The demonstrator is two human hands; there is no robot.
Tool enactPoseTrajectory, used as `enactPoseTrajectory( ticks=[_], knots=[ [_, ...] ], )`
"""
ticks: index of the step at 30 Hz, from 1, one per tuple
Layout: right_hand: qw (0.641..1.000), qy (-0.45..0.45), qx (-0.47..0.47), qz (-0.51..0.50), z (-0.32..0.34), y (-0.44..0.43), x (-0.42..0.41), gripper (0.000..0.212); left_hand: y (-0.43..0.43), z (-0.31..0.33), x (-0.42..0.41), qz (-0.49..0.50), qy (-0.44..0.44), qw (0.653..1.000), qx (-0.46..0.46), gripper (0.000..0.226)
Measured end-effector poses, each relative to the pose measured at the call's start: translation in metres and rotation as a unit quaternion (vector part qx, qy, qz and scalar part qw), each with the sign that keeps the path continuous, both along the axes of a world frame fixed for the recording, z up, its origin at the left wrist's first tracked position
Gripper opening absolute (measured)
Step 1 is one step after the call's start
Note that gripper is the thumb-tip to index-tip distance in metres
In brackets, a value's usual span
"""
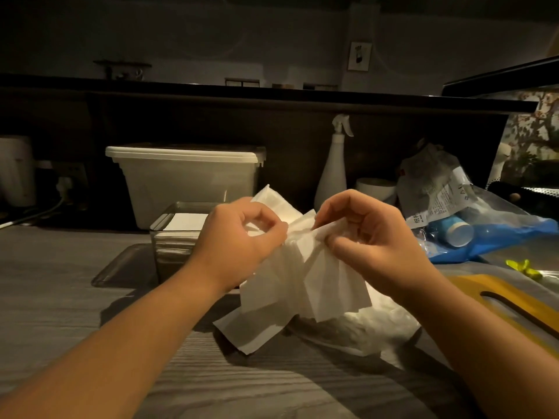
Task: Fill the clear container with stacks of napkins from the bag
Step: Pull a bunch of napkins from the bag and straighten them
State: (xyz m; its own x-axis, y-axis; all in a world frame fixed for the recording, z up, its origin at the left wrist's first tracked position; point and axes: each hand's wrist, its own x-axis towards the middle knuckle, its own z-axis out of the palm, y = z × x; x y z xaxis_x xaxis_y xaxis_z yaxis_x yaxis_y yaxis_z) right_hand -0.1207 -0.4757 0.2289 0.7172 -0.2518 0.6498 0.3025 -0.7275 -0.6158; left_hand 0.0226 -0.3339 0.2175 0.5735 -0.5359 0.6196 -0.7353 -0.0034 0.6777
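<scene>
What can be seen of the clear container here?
The clear container is a rectangular box with see-through walls, plastic or glass by its look, open on top. It stands upright on the grey counter, in front of a larger white lidded bin. A stack of white napkins lies inside, its top just below the rim. A flat clear piece, maybe its lid, lies at its left side. The left hand, pinching loose napkins, hides its right end.

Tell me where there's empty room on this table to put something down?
Bare counter lies far left, beyond the clear container and the flat clear lid beside it, and along the front edge. The right side is crowded: plastic bags, a yellow board, and the napkin bag in the middle.
</scene>
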Motion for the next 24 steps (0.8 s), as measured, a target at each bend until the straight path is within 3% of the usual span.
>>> enactPoseTrajectory(
  ticks=[3, 8, 13, 18, 21, 24],
  knots=[
    [0.998, 0.005, -0.054, -0.02, -0.002, 0.001, 0.001, 0.028, 0.0, -0.001, -0.001, -0.037, 0.027, 0.999, 0.013, 0.008],
    [0.995, 0.046, -0.081, -0.044, -0.004, -0.001, 0.002, 0.055, 0.002, 0.001, 0.002, -0.083, 0.031, 0.996, 0.014, 0.01],
    [0.996, 0.06, -0.06, -0.032, -0.002, -0.001, 0.002, 0.049, 0.001, 0.0, 0.002, -0.083, 0.021, 0.996, 0.023, 0.01],
    [0.998, 0.054, 0.002, -0.016, -0.002, -0.003, 0.003, 0.04, 0.001, 0.003, 0.002, -0.112, 0.107, 0.988, 0.013, 0.018],
    [0.995, 0.042, 0.092, 0.017, 0.002, -0.008, 0.002, 0.039, 0.003, 0.007, 0.0, -0.136, 0.199, 0.97, 0.002, 0.022],
    [0.981, 0.023, 0.186, 0.042, 0.005, -0.013, 0.001, 0.037, 0.002, 0.008, -0.001, -0.098, 0.211, 0.973, -0.004, 0.032]
  ],
)
